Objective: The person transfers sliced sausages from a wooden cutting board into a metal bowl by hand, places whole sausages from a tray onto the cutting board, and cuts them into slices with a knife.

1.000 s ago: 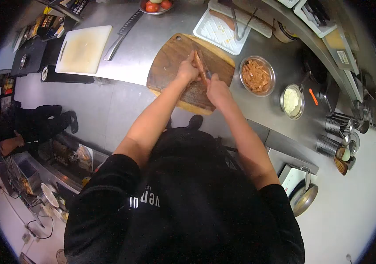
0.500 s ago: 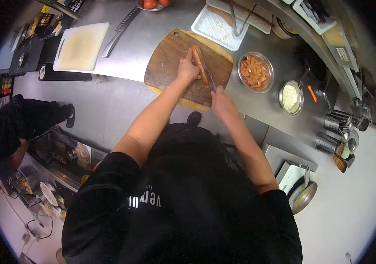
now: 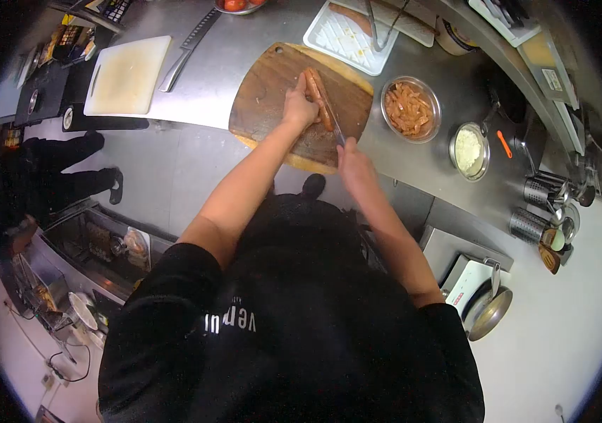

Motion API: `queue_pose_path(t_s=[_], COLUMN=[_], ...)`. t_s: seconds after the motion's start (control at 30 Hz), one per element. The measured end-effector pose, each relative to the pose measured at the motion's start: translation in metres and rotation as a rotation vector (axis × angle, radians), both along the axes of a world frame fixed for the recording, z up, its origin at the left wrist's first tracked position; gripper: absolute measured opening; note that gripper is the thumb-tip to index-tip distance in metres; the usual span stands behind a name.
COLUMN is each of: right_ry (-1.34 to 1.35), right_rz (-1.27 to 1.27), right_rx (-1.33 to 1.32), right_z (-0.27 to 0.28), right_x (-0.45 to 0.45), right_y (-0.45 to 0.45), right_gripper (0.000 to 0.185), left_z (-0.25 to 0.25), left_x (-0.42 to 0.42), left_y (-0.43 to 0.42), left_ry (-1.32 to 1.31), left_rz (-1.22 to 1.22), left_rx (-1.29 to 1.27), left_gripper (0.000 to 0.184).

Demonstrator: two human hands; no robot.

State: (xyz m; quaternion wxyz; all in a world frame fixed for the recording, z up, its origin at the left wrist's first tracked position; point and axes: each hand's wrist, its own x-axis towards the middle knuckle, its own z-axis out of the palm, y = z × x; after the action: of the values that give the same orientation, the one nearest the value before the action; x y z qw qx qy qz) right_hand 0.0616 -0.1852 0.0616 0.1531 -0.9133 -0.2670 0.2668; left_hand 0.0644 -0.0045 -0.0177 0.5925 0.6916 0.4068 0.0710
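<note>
A long reddish-brown sausage (image 3: 312, 79) lies lengthwise on the wooden cutting board (image 3: 262, 95). My left hand (image 3: 301, 108) is closed on it, fingers pressed along its left side. In my right hand (image 3: 354, 163) is the handle of a knife (image 3: 337, 128), whose blade runs along the sausage's right side. It looks as if a cut follows the sausage's length, but how deep it goes I cannot tell. To the board's right, a clear bowl (image 3: 437, 113) holds cut sausage pieces (image 3: 408, 108).
A metal bowl (image 3: 485, 163) of white chopped food sits farther right, near an orange-handled tool (image 3: 504, 144). Behind the board are a white tray (image 3: 322, 42) and tongs (image 3: 378, 35). At left lie another knife (image 3: 182, 60) and a white board (image 3: 131, 74). A person (image 3: 40, 176) stands far left.
The view has shifted slightly, and more of the person at left shows, with both legs visible. My hands keep their hold on sausage and knife, nearly unmoved on the board.
</note>
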Motion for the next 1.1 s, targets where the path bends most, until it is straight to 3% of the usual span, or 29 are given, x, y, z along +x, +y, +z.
queue_pose_path(t_s=[0.2, 0.27, 0.3, 0.37, 0.53, 0.6, 0.8, 0.9, 0.97, 1.1], right_ry=[-0.042, -0.042, -0.05, -0.05, -0.006, 0.047, 0.168, 0.141, 0.183, 0.128], right_rz=[0.007, -0.002, -0.008, -0.011, -0.037, -0.031, -0.016, 0.03, 0.042, -0.023], right_rx=[0.137, 0.131, 0.125, 0.132, 0.151, 0.031, -0.132, -0.187, -0.14, -0.01], right_z=[-0.03, -0.033, -0.032, -0.027, -0.023, -0.016, 0.018, 0.023, 0.047, 0.067], right_x=[0.006, 0.005, 0.005, 0.004, -0.011, -0.018, -0.026, -0.032, -0.023, -0.021], right_y=[0.006, 0.008, 0.007, 0.004, -0.024, -0.035, -0.084, -0.125, -0.135, -0.111], right_gripper=[0.027, 0.027, 0.027, 0.027, 0.026, 0.027, 0.031, 0.032, 0.032, 0.035], left_z=[0.008, 0.011, 0.013, 0.017, -0.01, -0.017, 0.023, 0.034, 0.051, 0.009], left_x=[-0.006, -0.008, -0.009, -0.011, -0.007, -0.009, -0.008, -0.01, -0.009, -0.003], left_y=[-0.009, -0.022, -0.024, -0.025, -0.018, -0.018, -0.017, -0.01, -0.008, 0.009], left_ry=[0.03, 0.164, 0.163, 0.078, 0.046, 0.019, 0.059, 0.183, 0.137, -0.022], left_rz=[-0.055, -0.091, -0.095, -0.043, -0.046, -0.03, -0.033, -0.202, -0.108, -0.097], left_rx=[0.01, 0.379, 0.38, 0.214, 0.234, 0.231, 0.142, 0.237, -0.045, -0.067], left_gripper=[0.087, 0.087, 0.087, 0.086, 0.087, 0.088, 0.094, 0.093, 0.085, 0.077])
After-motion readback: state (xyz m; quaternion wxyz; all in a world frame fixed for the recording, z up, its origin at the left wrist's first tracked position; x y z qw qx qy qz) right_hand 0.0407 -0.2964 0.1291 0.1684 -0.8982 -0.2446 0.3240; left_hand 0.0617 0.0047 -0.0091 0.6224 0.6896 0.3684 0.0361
